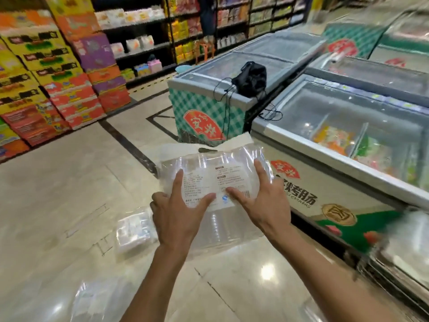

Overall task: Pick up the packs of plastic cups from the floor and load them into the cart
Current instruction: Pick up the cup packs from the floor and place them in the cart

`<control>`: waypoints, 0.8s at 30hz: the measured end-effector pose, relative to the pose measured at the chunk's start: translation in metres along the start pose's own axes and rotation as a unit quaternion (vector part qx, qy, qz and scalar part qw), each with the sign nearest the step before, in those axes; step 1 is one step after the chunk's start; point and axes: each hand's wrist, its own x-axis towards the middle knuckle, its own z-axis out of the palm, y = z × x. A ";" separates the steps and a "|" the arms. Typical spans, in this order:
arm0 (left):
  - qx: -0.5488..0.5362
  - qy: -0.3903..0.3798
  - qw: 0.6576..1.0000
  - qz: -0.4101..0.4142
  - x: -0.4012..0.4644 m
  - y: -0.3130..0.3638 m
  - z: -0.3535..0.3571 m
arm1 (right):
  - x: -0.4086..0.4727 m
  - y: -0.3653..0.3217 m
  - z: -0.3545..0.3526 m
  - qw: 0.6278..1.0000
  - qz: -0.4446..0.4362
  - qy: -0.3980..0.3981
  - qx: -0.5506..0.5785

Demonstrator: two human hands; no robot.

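Both my hands hold a clear pack of plastic cups point(209, 168) with a white printed label, in the air over the floor. My left hand point(176, 217) grips its left edge, index finger and thumb lying flat on top. My right hand point(260, 205) grips the right side, thumb and index finger spread over the label. A second clear pack point(135, 231) lies on the floor just left of my left wrist. A third, blurred pack point(92, 296) lies near the bottom left. At the right edge the blurred wire cart point(383, 275) holds clear packs point(408, 242).
Chest freezers point(325, 140) with glass lids run along the right, close behind the held pack. A black bag point(250, 77) with cables sits on the checked freezer point(204, 108). Stacked coloured cartons point(58, 89) stand at the left, shelves behind. Glossy tiled floor point(58, 194) spreads to the left.
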 end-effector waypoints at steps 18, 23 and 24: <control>-0.009 -0.214 0.938 0.271 -0.213 0.294 0.226 | -0.090 0.339 -0.266 0.947 0.275 0.165 -0.002; -0.010 -0.275 0.907 0.320 -0.239 0.354 0.302 | -0.088 0.412 -0.304 0.917 0.340 0.205 -0.024; -0.004 -0.290 0.901 0.323 -0.244 0.364 0.316 | -0.087 0.425 -0.311 0.912 0.350 0.210 -0.026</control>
